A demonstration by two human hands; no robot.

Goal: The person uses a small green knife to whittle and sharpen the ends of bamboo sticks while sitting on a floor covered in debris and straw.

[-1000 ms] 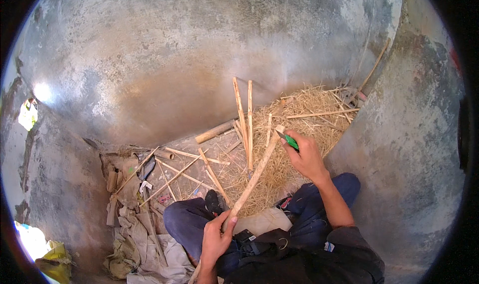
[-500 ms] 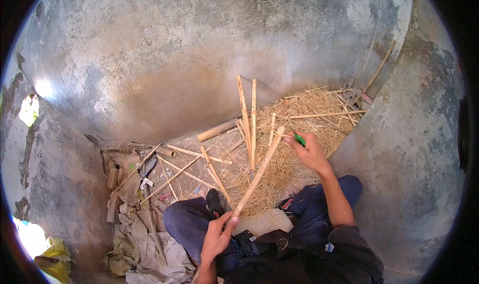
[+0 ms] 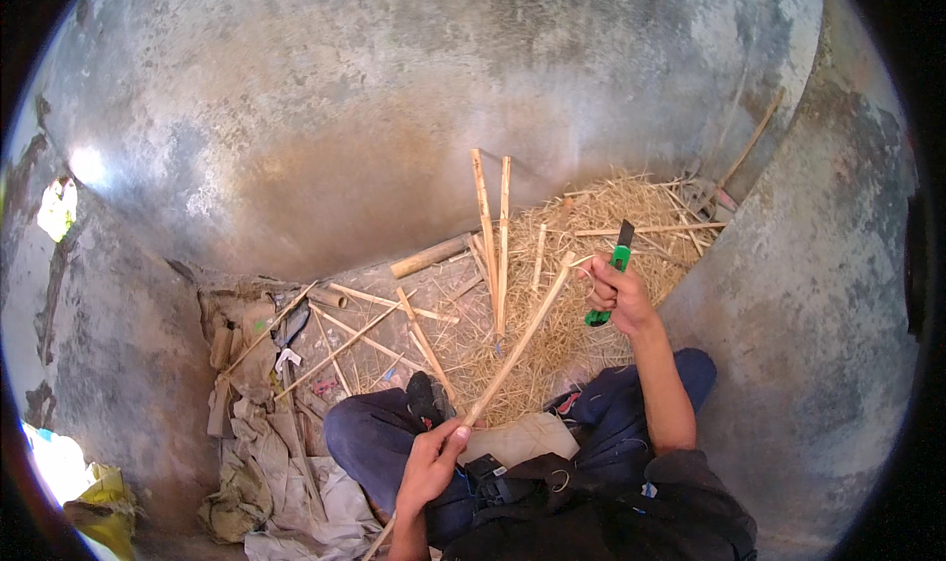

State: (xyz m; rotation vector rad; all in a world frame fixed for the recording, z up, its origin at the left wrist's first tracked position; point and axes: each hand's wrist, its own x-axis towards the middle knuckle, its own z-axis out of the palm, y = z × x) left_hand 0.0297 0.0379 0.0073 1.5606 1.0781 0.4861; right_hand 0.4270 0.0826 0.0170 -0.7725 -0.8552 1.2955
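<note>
A long pale bamboo strip (image 3: 520,342) slants up and to the right across my lap. My left hand (image 3: 431,464) is closed round its lower part, thumb on top. Near its upper end, my right hand (image 3: 619,295) is closed on a green utility knife (image 3: 620,257), whose dark blade points up, away from the strip. The fingers of that hand also appear to pinch a thin sliver (image 3: 583,262) at the strip's tip. Under my left forearm the narrow end of a strip (image 3: 378,539) shows; whether it belongs to the held one is hidden.
A heap of straw-like shavings (image 3: 631,206) lies beyond my right hand. Two upright bamboo strips (image 3: 485,221) lean on the grey wall (image 3: 325,98). Several loose strips (image 3: 365,334) and a bamboo pole (image 3: 430,256) lie left of centre. Crumpled sacking (image 3: 296,492) is beside my left knee.
My right hand has turned and shifted slightly right, so the knife now points upward with its blade showing, off the strip. My left hand keeps its hold.
</note>
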